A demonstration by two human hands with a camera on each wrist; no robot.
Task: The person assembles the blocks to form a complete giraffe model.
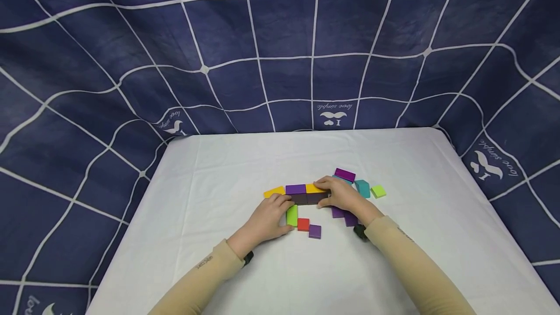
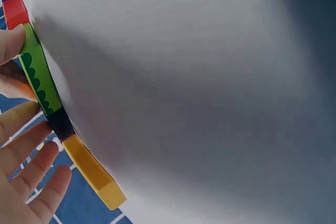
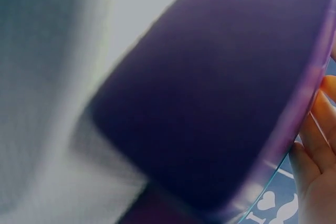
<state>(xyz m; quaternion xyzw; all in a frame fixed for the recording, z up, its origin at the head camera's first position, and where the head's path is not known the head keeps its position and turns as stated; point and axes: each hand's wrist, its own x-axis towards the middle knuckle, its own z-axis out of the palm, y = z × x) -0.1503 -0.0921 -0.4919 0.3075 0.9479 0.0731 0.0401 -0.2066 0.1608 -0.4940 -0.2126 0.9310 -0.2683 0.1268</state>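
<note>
My left hand point(image 1: 269, 218) lies along the left side of a lime green block point(image 1: 292, 215). Its thumb touches the block's near end; the other fingers reach the dark block point(image 1: 299, 199) at the far end, loosely spread in the left wrist view. Across the layout, my right hand point(image 1: 345, 197) spans the row's right end, index finger at a yellow block point(image 1: 313, 188) and thumb at the front of a second dark block point(image 1: 316, 199). A purple block point(image 1: 295, 189) sits behind the dark pair. The right wrist view is mostly filled by a blurred purple block point(image 3: 210, 87).
A red block point(image 1: 303, 224) and a small purple block point(image 1: 315, 231) step off from the green one. Another yellow block point(image 1: 274, 192) angles out left. Near the right hand lie a magenta block point(image 1: 345, 175), a teal block point(image 1: 362, 188) and a lime square point(image 1: 378, 191).
</note>
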